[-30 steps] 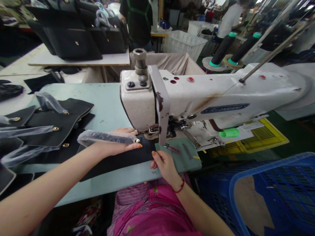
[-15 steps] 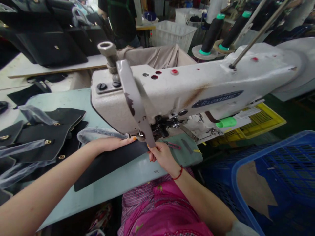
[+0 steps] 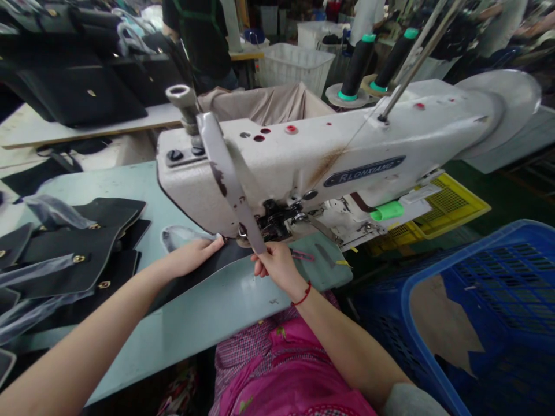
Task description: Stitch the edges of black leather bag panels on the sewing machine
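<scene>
My left hand lies flat on a black leather bag panel, next to a clear plastic-wrapped strip. My right hand pinches the panel's edge just in front of the presser foot of a white industrial sewing machine. The panel's far end disappears under the machine head, and the needle area is partly hidden by a grey metal guard. Several matching black flaps with gold snaps lie stacked left of my left hand on the pale green table.
A yellow mesh tray sits behind the machine's right end, and a blue plastic crate stands at lower right. Black bags line a bench at back left. Thread cones stand behind the machine, and a person stands beyond.
The panel has moved under the machine and turned, hiding its gold snap. Both hands have shifted with it, closer to the presser foot. The head view has swung slightly.
</scene>
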Available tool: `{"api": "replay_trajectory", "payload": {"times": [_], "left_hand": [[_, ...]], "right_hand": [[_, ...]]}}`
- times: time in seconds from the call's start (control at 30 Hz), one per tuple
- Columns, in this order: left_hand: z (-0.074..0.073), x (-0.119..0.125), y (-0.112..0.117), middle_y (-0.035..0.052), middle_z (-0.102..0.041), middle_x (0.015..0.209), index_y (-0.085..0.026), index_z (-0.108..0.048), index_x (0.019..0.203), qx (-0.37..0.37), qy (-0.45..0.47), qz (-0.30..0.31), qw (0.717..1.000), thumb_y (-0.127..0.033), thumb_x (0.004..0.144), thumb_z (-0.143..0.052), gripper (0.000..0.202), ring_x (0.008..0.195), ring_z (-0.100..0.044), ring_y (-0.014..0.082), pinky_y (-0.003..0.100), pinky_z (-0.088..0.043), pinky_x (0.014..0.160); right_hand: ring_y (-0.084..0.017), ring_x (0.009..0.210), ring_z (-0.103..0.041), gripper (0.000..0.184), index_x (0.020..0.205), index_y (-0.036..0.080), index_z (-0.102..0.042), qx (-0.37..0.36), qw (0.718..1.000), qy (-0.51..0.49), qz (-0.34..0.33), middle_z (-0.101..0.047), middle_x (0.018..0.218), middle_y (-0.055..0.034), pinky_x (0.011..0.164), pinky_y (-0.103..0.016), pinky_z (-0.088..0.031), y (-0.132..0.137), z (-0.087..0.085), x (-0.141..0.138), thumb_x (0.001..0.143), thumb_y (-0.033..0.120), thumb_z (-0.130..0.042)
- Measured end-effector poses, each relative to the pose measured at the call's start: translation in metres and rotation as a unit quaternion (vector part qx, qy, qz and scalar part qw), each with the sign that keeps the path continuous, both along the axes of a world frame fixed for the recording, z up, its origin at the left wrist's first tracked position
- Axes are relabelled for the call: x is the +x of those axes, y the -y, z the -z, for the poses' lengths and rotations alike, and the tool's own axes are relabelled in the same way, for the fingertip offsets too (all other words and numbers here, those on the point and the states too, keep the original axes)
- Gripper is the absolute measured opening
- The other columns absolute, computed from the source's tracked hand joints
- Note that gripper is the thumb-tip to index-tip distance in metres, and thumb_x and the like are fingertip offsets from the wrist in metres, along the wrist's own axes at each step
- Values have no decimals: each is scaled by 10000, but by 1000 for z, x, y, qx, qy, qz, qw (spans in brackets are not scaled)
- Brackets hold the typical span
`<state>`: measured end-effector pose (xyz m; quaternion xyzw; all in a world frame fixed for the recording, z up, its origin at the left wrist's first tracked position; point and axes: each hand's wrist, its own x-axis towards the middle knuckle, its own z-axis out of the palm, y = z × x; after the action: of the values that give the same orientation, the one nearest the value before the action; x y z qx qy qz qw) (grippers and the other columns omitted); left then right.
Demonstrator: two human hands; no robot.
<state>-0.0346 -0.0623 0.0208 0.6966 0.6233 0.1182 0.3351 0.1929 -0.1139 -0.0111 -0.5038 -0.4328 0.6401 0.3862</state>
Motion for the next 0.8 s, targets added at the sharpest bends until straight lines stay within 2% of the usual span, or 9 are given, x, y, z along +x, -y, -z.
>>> {"api": "replay_trajectory", "payload": {"times": [0.1, 0.17, 0.27, 0.3, 0.37, 0.43, 0.47, 0.63, 0.8], "left_hand": [[-17, 9, 54, 119, -716, 1036, -211, -699, 964, 136, -33, 40, 989, -486, 880, -502, 349, 1023, -631, 305, 415, -438, 940], [-17, 27, 95, 106, -680, 945, -219, -659, 851, 203, 44, 10, 978, -396, 897, -514, 233, 934, -617, 263, 387, -454, 879], [6, 68, 130, 45, -578, 744, -210, -590, 736, 86, 238, -51, 966, -400, 902, -543, 257, 687, -539, 182, 302, -440, 640], [16, 80, 131, 19, -538, 701, -205, -594, 768, 36, 311, -104, 944, -438, 888, -570, 263, 621, -491, 155, 276, -406, 573], [33, 99, 118, -19, -475, 653, -189, -615, 871, -47, 455, -202, 866, -526, 842, -615, 339, 545, -401, 116, 239, -333, 493], [43, 107, 97, -23, -471, 651, -159, -626, 871, -88, 545, -258, 793, -568, 771, -683, 425, 538, -372, 96, 221, -306, 478], [46, 109, 87, -17, -483, 653, -146, -629, 825, -94, 561, -271, 776, -561, 730, -727, 437, 544, -371, 91, 217, -304, 480], [51, 107, 67, -26, -435, 528, -152, -554, 551, -74, 466, -347, 811, -526, 633, -805, 458, 517, -349, 94, 232, -269, 468], [55, 109, 69, -39, -390, 480, -178, -488, 465, -68, 447, -347, 822, -554, 658, -762, 503, 496, -326, 96, 247, -260, 476]], "right_hand": [[-74, 359, -468, 489, 642, 149, -597, 1, 1000, 2, 9, -563, 443, 15, 388, -169, -383, 1, -1, -1, 860, 583, -552], [-77, 358, -461, 508, 641, 149, -600, 3, 1000, 12, 10, -556, 439, 15, 391, -177, -378, 2, 0, -1, 856, 606, -547], [-78, 360, -445, 541, 636, 150, -610, 24, 999, 35, 11, -532, 423, 17, 401, -185, -359, 1, 3, 0, 855, 638, -531], [-77, 358, -435, 547, 635, 151, -612, 32, 999, 40, 10, -521, 416, 19, 401, -188, -347, 1, 4, 1, 858, 643, -525], [-77, 352, -410, 556, 634, 154, -613, 48, 998, 48, 10, -495, 401, 25, 399, -194, -324, 0, 7, 2, 864, 651, -514], [-77, 347, -389, 557, 632, 158, -613, 61, 996, 57, 12, -477, 391, 28, 398, -199, -306, -1, 10, 2, 869, 650, -509], [-78, 345, -381, 555, 626, 161, -609, 67, 996, 61, 14, -467, 386, 30, 400, -202, -301, -1, 11, 2, 872, 648, -506], [-83, 340, -367, 568, 576, 181, -560, 83, 993, 82, 17, -429, 365, 36, 417, -212, -306, -2, 10, 2, 888, 647, -472], [-89, 363, -389, 570, 595, 182, -552, 80, 994, 65, 20, -432, 397, 38, 425, -216, -319, 7, 7, 5, 897, 652, -440]]}}
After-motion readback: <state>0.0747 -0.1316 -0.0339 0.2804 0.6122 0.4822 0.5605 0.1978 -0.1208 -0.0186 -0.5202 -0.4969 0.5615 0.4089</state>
